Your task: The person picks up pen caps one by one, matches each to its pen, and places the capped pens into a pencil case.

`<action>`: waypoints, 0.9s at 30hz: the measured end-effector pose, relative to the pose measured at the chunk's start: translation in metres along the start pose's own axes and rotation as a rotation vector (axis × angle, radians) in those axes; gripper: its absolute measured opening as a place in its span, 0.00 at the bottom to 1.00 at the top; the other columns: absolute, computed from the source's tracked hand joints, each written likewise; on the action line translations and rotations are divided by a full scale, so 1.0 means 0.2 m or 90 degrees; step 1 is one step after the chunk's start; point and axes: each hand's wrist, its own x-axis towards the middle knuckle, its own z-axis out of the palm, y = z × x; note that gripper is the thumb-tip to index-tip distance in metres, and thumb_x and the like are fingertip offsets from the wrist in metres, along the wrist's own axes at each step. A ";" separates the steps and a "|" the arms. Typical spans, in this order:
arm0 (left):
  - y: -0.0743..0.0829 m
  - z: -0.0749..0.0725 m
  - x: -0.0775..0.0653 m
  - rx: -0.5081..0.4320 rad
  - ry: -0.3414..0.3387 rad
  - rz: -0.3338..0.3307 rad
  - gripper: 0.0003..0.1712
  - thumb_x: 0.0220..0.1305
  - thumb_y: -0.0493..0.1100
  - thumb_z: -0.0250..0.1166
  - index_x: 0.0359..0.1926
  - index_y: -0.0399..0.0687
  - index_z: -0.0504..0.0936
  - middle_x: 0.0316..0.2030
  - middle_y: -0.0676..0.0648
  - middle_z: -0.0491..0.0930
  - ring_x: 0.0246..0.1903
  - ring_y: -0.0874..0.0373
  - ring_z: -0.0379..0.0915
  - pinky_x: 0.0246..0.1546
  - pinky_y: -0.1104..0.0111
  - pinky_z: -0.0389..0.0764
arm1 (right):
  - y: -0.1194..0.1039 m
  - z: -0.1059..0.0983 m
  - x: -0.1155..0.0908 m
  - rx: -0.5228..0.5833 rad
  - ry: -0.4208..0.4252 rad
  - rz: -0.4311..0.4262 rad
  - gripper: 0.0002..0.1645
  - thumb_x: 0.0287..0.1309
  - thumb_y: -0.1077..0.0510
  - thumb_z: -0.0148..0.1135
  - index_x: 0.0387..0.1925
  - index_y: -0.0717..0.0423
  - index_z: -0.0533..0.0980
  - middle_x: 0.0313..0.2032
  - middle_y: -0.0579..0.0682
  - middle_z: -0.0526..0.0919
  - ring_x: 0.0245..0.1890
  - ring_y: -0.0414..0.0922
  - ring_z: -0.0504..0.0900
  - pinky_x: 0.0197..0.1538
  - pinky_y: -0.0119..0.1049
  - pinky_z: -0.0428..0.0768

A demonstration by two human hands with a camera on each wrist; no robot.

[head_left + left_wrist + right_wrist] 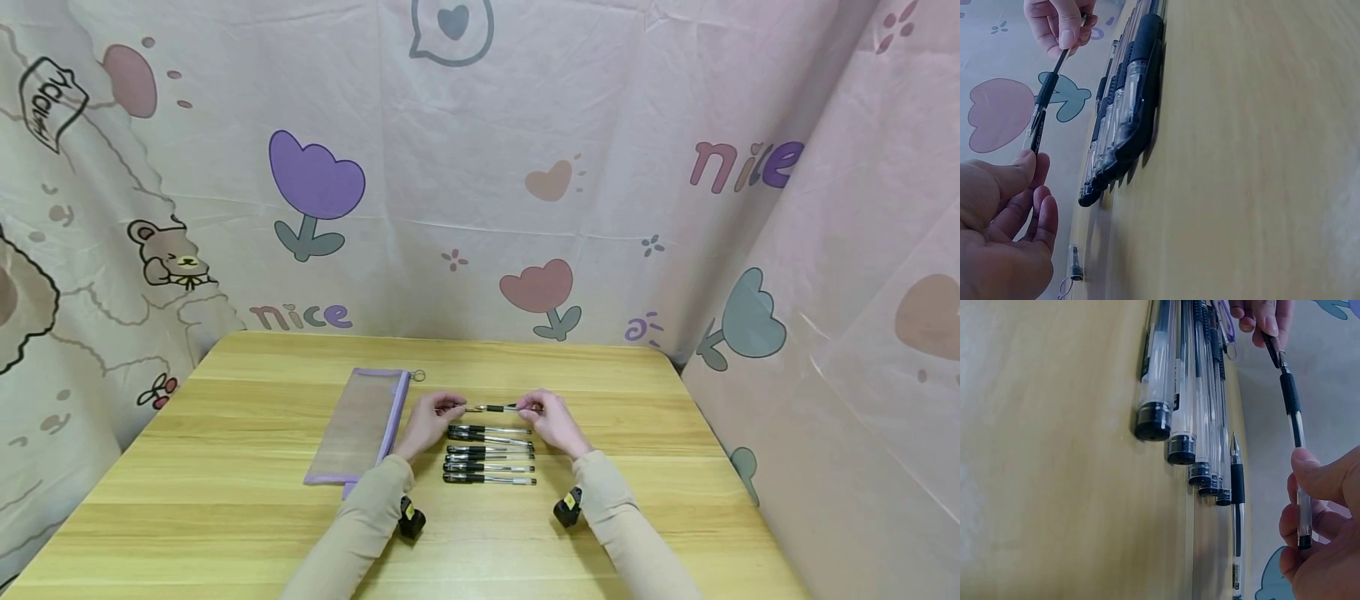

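Note:
In the head view my left hand (429,423) pinches a clear pen cap with a black clip (1037,132). My right hand (553,421) holds the clear barrel of a gel pen (1289,394) with a black grip, in line with the cap. The pen's tip meets the cap's mouth; how far it is inside I cannot tell. Just in front of both hands lies a row of capped black gel pens (487,479), side by side. In the right wrist view an uncapped pen (1238,484) lies beyond that row, its metal tip bare.
A mesh zip pouch (352,425) with purple edging lies flat left of my left hand, a ring (418,376) at its zip end. A loose pen cap (1075,265) rests on the wooden table (202,467). Printed cloth (450,292) hangs behind the table.

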 end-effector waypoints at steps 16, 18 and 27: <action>0.02 0.01 0.00 -0.008 -0.011 0.010 0.07 0.62 0.32 0.68 0.42 0.38 0.87 0.37 0.41 0.88 0.35 0.59 0.80 0.38 0.75 0.78 | -0.01 0.01 -0.01 0.008 -0.003 -0.040 0.07 0.60 0.69 0.63 0.40 0.62 0.82 0.40 0.57 0.85 0.41 0.48 0.82 0.52 0.48 0.82; 0.02 0.01 0.00 -0.009 -0.011 0.012 0.07 0.62 0.32 0.68 0.42 0.38 0.87 0.36 0.41 0.88 0.34 0.59 0.80 0.38 0.76 0.78 | -0.02 0.01 -0.01 0.022 -0.007 -0.020 0.07 0.60 0.68 0.63 0.40 0.61 0.82 0.41 0.57 0.85 0.43 0.50 0.83 0.54 0.50 0.82; 0.02 0.01 0.00 -0.016 -0.016 0.023 0.08 0.63 0.33 0.68 0.43 0.35 0.86 0.37 0.41 0.88 0.35 0.57 0.81 0.38 0.74 0.78 | -0.03 0.02 -0.01 0.036 -0.005 -0.011 0.08 0.61 0.68 0.64 0.41 0.61 0.83 0.41 0.55 0.86 0.44 0.50 0.83 0.55 0.49 0.82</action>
